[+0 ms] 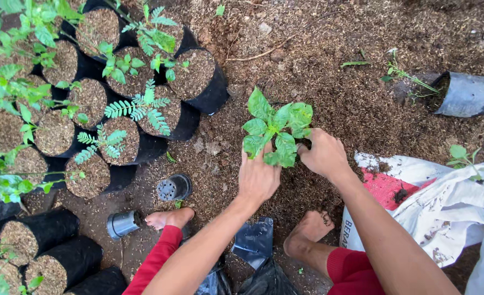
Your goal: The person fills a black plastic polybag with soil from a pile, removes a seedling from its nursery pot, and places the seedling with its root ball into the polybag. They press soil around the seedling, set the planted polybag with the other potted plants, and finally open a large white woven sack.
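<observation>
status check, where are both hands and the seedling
Left hand and right hand pressed at the base of the leafy seedling. Seedling upright in loose soil. Nothing between hands and plant.

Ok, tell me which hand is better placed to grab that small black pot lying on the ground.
Left, probably. The left hand rests beside the seedling, on the same side as the small black pot. The right hand sits on the seedling's far side and would have to cross over.
</observation>
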`<act>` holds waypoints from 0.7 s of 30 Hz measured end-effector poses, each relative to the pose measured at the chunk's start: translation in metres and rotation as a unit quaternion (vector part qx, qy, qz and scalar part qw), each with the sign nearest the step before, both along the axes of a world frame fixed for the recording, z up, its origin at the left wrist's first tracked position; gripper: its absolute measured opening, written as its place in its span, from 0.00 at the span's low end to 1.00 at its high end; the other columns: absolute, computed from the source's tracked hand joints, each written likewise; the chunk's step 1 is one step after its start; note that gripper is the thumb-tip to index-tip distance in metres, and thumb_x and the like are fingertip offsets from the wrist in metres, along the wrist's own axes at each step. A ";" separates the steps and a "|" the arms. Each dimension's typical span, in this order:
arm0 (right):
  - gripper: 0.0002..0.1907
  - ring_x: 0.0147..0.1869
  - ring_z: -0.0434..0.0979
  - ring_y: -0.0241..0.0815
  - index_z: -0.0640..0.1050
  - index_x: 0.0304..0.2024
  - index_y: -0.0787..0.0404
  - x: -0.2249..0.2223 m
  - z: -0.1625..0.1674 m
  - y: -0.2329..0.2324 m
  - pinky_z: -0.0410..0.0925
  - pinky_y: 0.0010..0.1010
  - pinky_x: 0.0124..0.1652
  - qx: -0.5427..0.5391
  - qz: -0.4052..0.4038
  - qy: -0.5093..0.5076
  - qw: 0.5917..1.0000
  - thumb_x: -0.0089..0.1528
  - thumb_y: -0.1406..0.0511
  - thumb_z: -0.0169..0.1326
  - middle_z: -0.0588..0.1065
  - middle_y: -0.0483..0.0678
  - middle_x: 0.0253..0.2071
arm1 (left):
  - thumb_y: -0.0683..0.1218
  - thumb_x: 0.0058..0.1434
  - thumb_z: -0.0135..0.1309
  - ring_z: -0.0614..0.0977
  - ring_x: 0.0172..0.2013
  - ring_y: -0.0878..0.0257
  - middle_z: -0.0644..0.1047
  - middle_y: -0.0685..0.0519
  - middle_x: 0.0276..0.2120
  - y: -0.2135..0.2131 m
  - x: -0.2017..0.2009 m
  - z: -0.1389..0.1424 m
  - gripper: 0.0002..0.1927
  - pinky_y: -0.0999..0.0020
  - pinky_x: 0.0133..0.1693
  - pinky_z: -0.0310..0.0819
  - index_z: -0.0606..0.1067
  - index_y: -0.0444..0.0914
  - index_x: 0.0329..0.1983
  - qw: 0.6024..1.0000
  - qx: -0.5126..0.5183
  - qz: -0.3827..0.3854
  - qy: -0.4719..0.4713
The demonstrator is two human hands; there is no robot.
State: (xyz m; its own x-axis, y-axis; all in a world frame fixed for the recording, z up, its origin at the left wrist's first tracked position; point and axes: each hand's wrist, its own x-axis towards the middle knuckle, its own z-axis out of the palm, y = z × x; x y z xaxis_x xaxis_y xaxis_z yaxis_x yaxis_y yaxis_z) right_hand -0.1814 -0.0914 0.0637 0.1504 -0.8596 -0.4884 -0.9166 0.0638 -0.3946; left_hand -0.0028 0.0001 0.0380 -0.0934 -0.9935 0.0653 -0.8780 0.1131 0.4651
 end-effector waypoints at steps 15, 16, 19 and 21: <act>0.21 0.59 0.74 0.59 0.80 0.53 0.53 -0.015 0.037 -0.006 0.66 0.47 0.57 -0.049 -0.154 -0.099 0.982 0.57 0.63 0.52 0.73 0.59 0.56 | 0.58 0.61 0.54 0.54 0.73 0.35 0.52 0.31 0.74 -0.017 -0.097 0.002 0.49 0.42 0.64 0.54 0.50 0.24 0.74 0.994 0.103 -0.038 0.016; 0.21 0.60 0.74 0.59 0.79 0.54 0.54 -0.016 0.038 -0.005 0.66 0.47 0.58 -0.049 -0.159 -0.102 0.981 0.58 0.62 0.52 0.73 0.59 0.56 | 0.59 0.61 0.53 0.54 0.72 0.37 0.52 0.32 0.74 -0.023 -0.097 0.002 0.49 0.40 0.66 0.51 0.49 0.24 0.74 0.991 0.128 -0.048 -0.008; 0.22 0.63 0.72 0.59 0.77 0.56 0.56 -0.017 0.034 -0.006 0.65 0.46 0.60 -0.053 -0.162 -0.114 0.979 0.59 0.61 0.52 0.72 0.60 0.57 | 0.61 0.59 0.54 0.50 0.71 0.38 0.51 0.35 0.73 -0.038 -0.092 0.005 0.51 0.36 0.65 0.44 0.48 0.26 0.74 0.985 0.151 -0.061 -0.054; 0.23 0.63 0.71 0.59 0.77 0.57 0.57 -0.018 0.030 -0.006 0.64 0.46 0.61 -0.046 -0.156 -0.112 0.980 0.60 0.59 0.53 0.72 0.61 0.57 | 0.62 0.60 0.54 0.49 0.72 0.37 0.51 0.35 0.72 -0.045 -0.090 0.008 0.51 0.36 0.67 0.43 0.49 0.26 0.74 0.982 0.159 -0.080 -0.070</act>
State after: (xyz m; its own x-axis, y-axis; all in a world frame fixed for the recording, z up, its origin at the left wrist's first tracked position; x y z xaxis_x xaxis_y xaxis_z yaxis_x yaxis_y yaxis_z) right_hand -0.1990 -0.0978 0.0936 -0.0313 -0.9201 -0.3905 -0.7477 0.2808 -0.6017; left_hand -0.0926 -0.0449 0.0455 -0.2361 -0.9334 -0.2702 -0.9184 0.1235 0.3759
